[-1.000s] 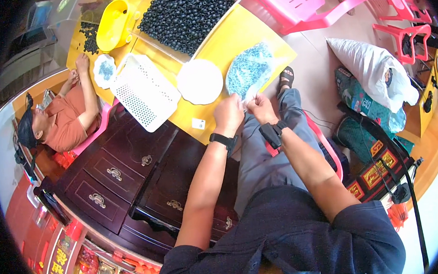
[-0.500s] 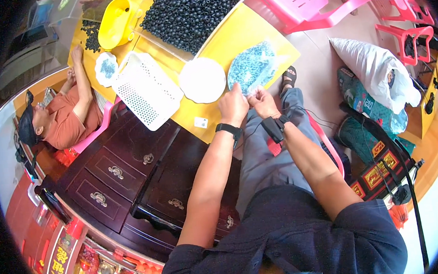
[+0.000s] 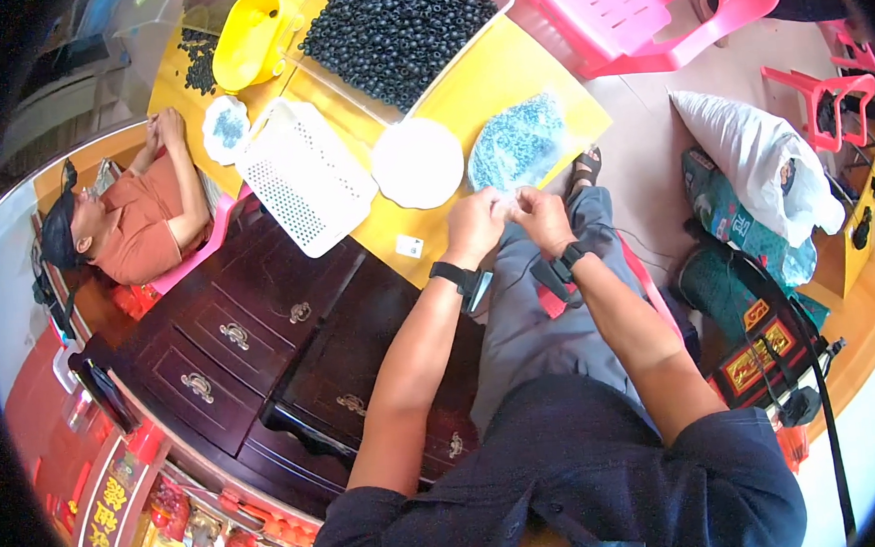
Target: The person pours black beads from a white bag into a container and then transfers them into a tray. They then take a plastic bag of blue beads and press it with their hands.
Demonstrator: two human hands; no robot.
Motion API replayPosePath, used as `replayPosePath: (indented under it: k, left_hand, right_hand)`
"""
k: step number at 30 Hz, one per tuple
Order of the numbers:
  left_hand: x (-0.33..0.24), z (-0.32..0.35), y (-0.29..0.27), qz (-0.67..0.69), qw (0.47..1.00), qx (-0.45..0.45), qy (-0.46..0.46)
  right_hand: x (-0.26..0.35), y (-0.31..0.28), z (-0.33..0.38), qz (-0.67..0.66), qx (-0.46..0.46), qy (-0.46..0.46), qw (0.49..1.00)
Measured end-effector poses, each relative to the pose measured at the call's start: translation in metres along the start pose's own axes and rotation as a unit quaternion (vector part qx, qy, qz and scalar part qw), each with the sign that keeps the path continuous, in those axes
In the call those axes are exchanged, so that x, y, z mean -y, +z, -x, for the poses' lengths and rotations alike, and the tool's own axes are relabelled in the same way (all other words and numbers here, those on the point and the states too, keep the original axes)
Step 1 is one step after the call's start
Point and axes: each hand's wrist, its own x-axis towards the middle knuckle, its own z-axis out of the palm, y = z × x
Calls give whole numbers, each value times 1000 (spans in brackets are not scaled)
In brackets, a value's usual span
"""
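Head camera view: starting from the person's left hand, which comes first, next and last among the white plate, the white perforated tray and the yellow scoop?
From the left hand:
1. White plate, just up-left of it.
2. White perforated tray, further left on the yellow table.
3. Yellow scoop, at the table's far end.

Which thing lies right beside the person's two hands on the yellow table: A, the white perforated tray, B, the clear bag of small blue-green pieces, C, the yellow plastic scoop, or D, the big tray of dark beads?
B: the clear bag of small blue-green pieces lies just above both hands, left and right.
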Motion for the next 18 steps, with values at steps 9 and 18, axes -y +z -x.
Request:
replayPosePath:
  k: [9, 18]
  left_hand:
    - [-7, -12, 0, -110, 992, 49, 26]
    - [-5, -27, 2, -212, 972, 80, 61]
  right_hand:
    - [17, 9, -3, 54, -138, 24, 989]
    - [12, 2, -7, 51, -84, 9, 995]
